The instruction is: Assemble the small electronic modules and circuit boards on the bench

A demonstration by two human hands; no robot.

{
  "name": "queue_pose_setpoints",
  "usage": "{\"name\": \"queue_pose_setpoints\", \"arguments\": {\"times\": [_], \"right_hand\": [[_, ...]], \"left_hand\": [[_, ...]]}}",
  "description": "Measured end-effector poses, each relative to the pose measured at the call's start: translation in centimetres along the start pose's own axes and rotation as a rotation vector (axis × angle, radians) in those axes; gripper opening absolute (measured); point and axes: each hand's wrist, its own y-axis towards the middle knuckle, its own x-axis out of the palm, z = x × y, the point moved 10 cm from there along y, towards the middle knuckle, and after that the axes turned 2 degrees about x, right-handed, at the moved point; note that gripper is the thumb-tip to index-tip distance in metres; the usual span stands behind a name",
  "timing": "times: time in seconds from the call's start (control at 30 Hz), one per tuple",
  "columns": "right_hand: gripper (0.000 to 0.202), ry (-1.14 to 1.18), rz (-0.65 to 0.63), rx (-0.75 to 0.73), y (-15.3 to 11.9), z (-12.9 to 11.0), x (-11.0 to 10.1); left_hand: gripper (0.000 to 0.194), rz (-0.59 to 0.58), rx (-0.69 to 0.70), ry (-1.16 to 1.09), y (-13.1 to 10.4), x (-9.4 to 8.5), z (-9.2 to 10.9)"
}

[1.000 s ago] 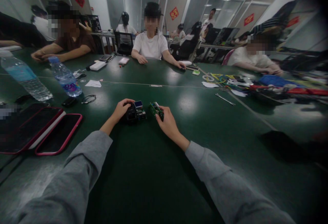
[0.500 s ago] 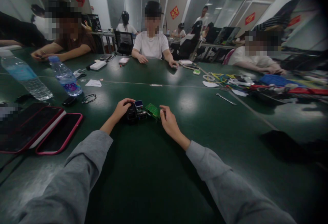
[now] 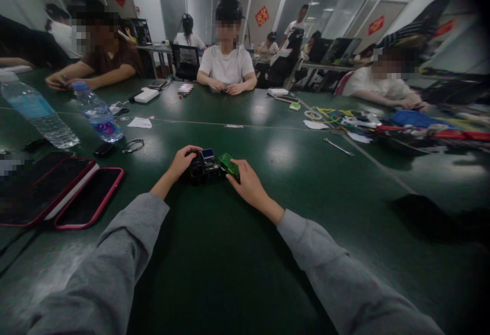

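My left hand (image 3: pixel 182 163) grips a black device (image 3: pixel 196 167) near the middle of the green table (image 3: pixel 214 253). A small screen (image 3: pixel 207 154) with a pale frame and exposed electronic parts (image 3: pixel 212 170) sit at the device's right side. Just right of them, a green circuit board (image 3: pixel 226 162) is tilted, its right edge between the thumb and fingers of my right hand (image 3: pixel 247 182). Whether the board touches the device cannot be made out.
Two water bottles (image 3: pixel 98 115) and a red-edged phone (image 3: pixel 90 198) are at the left. A wrench (image 3: pixel 338 147) lies right of centre, before piled cables and tools (image 3: pixel 406 123). A person (image 3: pixel 226 64) sits opposite, others at both sides.
My right hand has moved left and closed on the green board, which was beside its spread fingers. My left hand has stayed on the device. The person opposite has brought both hands together.
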Motion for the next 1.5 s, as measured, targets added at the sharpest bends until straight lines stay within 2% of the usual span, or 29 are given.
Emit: {"name": "queue_pose_setpoints", "arguments": {"times": [0.47, 0.97, 1.5], "right_hand": [[0.053, -0.006, 0.001, 0.022, -0.15, 0.61, 0.33], [0.050, -0.056, 0.044, 0.019, -0.11, 0.62, -0.15], [0.044, 0.003, -0.016, 0.021, -0.15, 0.21, 0.12]], "left_hand": [[0.030, -0.006, 0.025, 0.016, 0.08, 0.01, 0.10], [0.028, -0.007, 0.057, 0.024, 0.18, 0.01, 0.21], [0.029, -0.010, 0.028, 0.035, -0.09, 0.00, 0.38]]}}
